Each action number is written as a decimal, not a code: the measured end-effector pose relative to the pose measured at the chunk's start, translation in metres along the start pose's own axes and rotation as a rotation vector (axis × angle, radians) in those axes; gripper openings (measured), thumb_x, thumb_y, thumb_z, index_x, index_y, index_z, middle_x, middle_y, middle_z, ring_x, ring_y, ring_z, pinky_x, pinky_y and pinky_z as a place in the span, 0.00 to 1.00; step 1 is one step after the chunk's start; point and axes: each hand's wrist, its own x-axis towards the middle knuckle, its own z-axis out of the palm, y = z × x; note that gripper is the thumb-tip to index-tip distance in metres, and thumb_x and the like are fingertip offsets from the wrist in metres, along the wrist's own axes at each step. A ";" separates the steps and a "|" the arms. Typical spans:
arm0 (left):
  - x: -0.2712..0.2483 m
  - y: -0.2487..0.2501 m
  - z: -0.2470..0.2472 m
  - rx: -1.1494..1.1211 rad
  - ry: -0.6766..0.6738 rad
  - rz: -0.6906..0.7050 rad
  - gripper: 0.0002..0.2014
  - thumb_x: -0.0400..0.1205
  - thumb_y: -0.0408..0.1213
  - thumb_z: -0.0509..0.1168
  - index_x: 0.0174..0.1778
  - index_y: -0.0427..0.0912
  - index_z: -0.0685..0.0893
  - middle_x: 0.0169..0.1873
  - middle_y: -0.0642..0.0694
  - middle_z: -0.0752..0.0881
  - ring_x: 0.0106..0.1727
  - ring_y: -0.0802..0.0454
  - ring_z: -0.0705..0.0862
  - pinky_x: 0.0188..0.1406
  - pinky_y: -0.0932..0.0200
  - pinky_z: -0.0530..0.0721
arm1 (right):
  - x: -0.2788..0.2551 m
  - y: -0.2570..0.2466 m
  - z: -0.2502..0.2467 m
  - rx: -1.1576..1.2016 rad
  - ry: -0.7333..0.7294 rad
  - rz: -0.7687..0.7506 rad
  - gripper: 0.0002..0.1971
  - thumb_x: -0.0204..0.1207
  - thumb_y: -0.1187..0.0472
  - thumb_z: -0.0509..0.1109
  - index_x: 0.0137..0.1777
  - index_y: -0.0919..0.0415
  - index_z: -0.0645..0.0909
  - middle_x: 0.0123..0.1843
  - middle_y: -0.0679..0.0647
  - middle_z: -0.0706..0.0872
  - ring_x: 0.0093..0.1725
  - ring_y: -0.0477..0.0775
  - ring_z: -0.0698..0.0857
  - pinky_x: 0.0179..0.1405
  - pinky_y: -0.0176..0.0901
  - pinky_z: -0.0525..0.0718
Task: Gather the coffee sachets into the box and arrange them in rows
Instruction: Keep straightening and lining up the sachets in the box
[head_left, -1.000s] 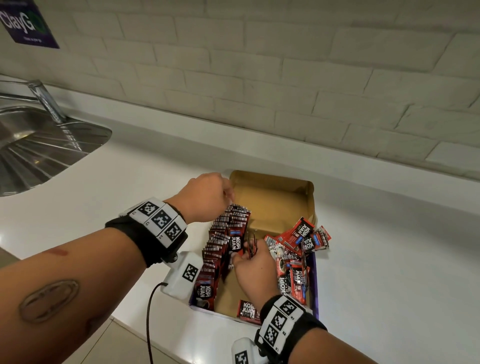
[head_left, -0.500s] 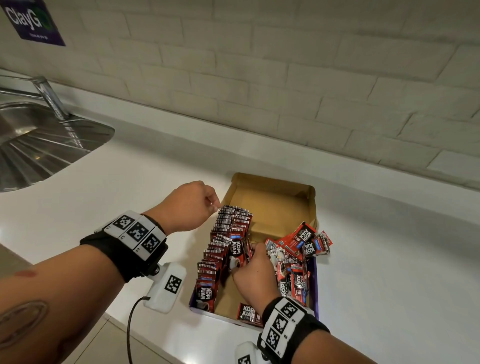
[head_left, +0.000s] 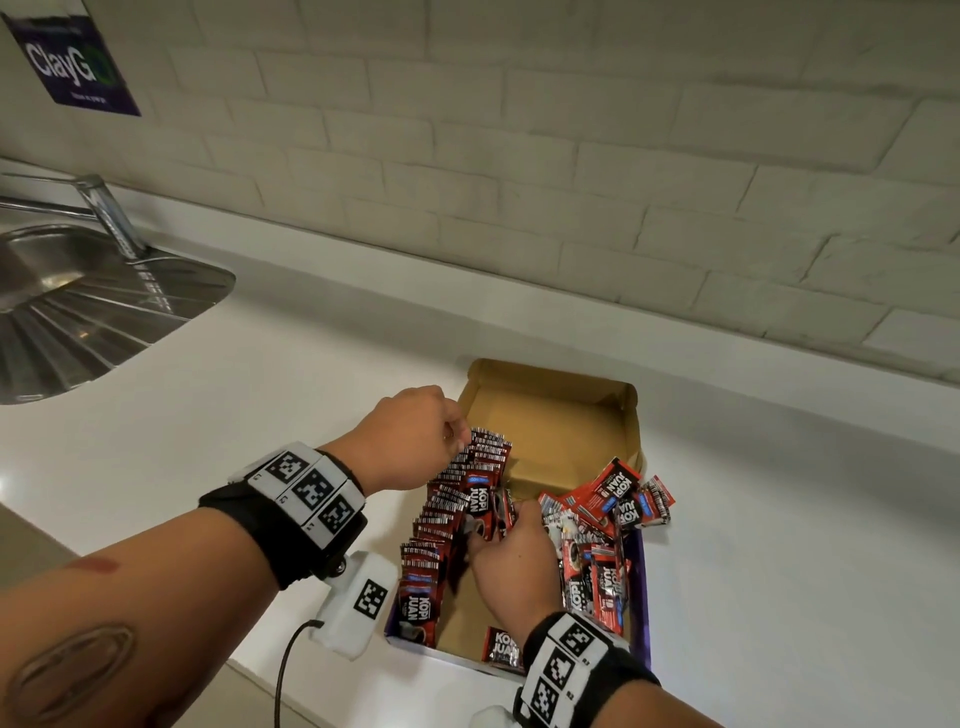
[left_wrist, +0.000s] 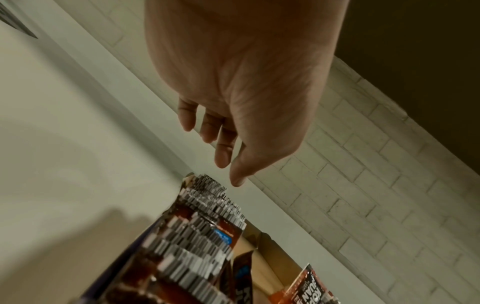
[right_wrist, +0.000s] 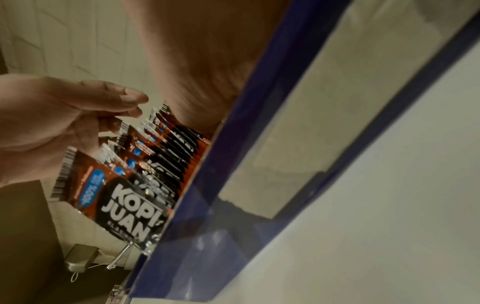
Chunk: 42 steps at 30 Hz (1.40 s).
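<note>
Presently on the white counter (head_left: 260, 415): one open cardboard box (head_left: 550, 410), purple outside, brown inside, near the front edge.

Row of coffee sachets (head_left: 457, 499): stands upright on edge along the box's left wall, barcode strips up, running from near end to far end.

Loose sachets (head_left: 597, 545): red and black, heaped against the right wall, some spilling over its rim. One single sachet (head_left: 501, 649) leans at the near wall.

Left hand (head_left: 410, 441): above the far end of the row, fingers loosely curled, tips just over the sachet tops, holding nothing; contact cannot be told.

Right hand (head_left: 514, 561): inside the box between row and heap, fingers at the row's right face; grip hidden, cannot tell.

Also: steel sink (head_left: 78, 312) with tap at far left; tiled wall (head_left: 571, 156); purple sign (head_left: 72, 67).
</note>
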 end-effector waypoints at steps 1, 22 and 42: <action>0.000 0.002 0.002 0.009 -0.009 0.005 0.05 0.84 0.43 0.68 0.50 0.57 0.89 0.51 0.55 0.81 0.55 0.54 0.82 0.60 0.53 0.80 | 0.001 0.001 0.000 -0.001 -0.003 0.002 0.18 0.76 0.53 0.78 0.59 0.48 0.72 0.48 0.47 0.91 0.45 0.53 0.90 0.45 0.45 0.86; 0.000 -0.010 0.014 -0.010 0.017 -0.007 0.05 0.84 0.44 0.68 0.49 0.59 0.89 0.49 0.57 0.80 0.55 0.57 0.81 0.60 0.55 0.81 | 0.002 0.013 -0.003 0.009 -0.084 -0.022 0.18 0.73 0.56 0.79 0.54 0.49 0.72 0.36 0.49 0.89 0.30 0.43 0.86 0.29 0.36 0.81; -0.032 0.026 -0.007 -0.153 -0.061 0.113 0.05 0.83 0.48 0.70 0.54 0.60 0.86 0.43 0.61 0.85 0.40 0.70 0.81 0.38 0.71 0.75 | 0.001 -0.047 -0.094 0.706 -0.498 0.291 0.13 0.80 0.68 0.55 0.53 0.69 0.81 0.30 0.59 0.78 0.21 0.55 0.70 0.21 0.43 0.74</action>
